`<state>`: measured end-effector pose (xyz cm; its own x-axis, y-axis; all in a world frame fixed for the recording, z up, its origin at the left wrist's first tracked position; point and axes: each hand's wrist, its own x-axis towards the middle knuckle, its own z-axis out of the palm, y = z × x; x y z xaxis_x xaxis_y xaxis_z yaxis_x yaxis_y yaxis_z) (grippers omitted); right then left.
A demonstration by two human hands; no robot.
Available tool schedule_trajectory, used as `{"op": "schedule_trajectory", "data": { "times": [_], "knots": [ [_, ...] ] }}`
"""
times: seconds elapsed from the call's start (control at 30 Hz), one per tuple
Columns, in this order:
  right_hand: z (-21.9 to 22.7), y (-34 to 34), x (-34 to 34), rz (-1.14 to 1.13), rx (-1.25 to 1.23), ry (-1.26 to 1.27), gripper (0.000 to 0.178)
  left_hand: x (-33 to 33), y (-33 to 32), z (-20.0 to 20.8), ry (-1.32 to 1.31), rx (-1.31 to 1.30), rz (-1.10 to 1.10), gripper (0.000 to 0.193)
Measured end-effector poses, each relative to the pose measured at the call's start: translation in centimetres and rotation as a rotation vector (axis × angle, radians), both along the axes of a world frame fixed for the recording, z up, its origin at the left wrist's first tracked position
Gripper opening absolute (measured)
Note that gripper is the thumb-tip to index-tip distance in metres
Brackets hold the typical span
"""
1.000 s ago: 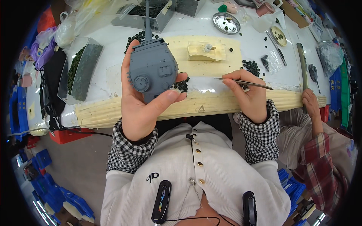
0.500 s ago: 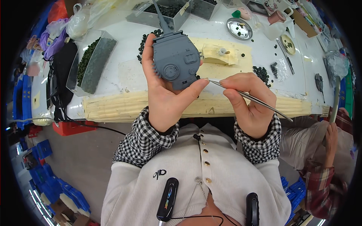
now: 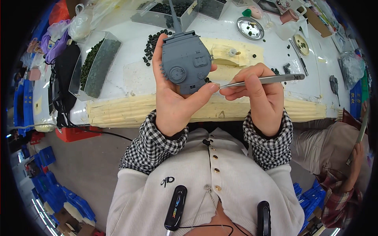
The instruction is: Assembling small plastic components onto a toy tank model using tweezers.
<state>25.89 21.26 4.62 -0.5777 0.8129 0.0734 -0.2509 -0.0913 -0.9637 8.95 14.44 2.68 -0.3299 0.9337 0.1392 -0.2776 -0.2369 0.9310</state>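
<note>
The left hand holds a gray model turret above the surface, near its front edge. The fingers wrap around the turret's left side and underneath, and one fingertip shows past its right side. The thumb reaches out to the right below the turret. The turret's round hatch faces up, and its long barrel points toward the far side of the surface.

The right hand has its fingers pinched on a pair of metal tweezers. Their tip is just beside the left thumb's tip; I cannot tell whether they touch or whether the tweezers grip anything.

Beyond the hands, a pale yellow block sits to the right of the turret. Small black pieces lie loose to its left. Farther left stands a clear bin of dark green bits, and a round metal dish lies beyond the block. At far right, a co-worker's hand holds a long greenish strip.
</note>
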Motion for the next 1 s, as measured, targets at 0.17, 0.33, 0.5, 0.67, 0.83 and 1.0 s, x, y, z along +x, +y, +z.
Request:
{"op": "schedule_trajectory", "data": {
  "times": [0.17, 0.33, 0.5, 0.67, 0.83, 1.0],
  "knots": [
    [-0.2, 0.4, -0.1, 0.037, -0.049, -0.006, 0.026, -0.1, 0.1, 0.0, 0.02, -0.003, 0.01, 0.108],
    [-0.2, 0.2, -0.3, 0.02, -0.048, 0.009, 0.025, 0.1, 0.1, -0.2, 0.005, 0.009, 0.031, 0.108],
    [-0.3, 0.3, -0.3, 0.019, -0.032, -0.004, 0.026, 0.1, 0.1, -0.2, -0.008, -0.012, 0.027, 0.108],
    [0.0, 0.0, -0.2, -0.084, 0.003, 0.008, 0.027, 0.3, -0.3, -0.1, -0.222, 0.027, -0.056, 0.092],
    [0.8, -0.9, -0.3, -0.168, 0.367, 0.075, 0.03, 0.3, -0.4, 0.5, -0.483, 0.111, -0.169, 0.067],
    [0.7, -1.7, -0.7, -0.126, 0.596, -0.004, 0.023, 1.2, -0.4, 0.9, -0.412, 0.045, -0.095, 0.062]
  ]
}}
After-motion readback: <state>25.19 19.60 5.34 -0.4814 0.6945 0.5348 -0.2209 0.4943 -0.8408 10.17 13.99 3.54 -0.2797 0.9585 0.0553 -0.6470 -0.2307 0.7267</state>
